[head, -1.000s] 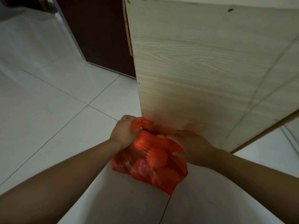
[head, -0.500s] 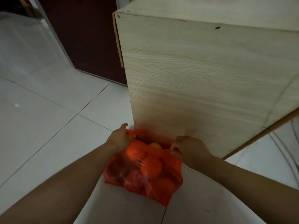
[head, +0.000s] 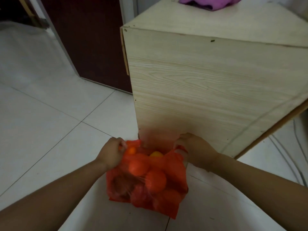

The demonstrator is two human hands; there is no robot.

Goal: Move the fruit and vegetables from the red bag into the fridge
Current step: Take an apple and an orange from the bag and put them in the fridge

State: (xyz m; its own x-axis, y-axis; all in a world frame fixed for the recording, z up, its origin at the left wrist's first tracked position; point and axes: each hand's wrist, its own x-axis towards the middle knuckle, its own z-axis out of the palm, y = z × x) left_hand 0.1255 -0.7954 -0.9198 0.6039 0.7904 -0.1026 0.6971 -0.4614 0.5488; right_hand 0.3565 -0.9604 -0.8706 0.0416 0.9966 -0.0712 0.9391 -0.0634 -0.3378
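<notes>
While the red bag [head: 160,189] sits on the white tiled floor [head: 50,130] against the foot of a pale wooden cabinet [head: 200,89], the left hand [head: 110,154] clenches its left handle and the right hand [head: 195,150] grasps the right one, holding the mouth apart; round orange fruits [head: 155,180] and a yellow fruit [head: 156,154] show inside

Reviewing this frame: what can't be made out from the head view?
Red bag contents, head view: tinted plastic hides kinds and count; one yellow piece shows at the mouth.
Fridge: nowhere in frame.
Purple cloth on the wooden cabinet: cut by the top edge.
Right hand fingertips: hidden behind its own knuckles at the bag's rim.
</notes>
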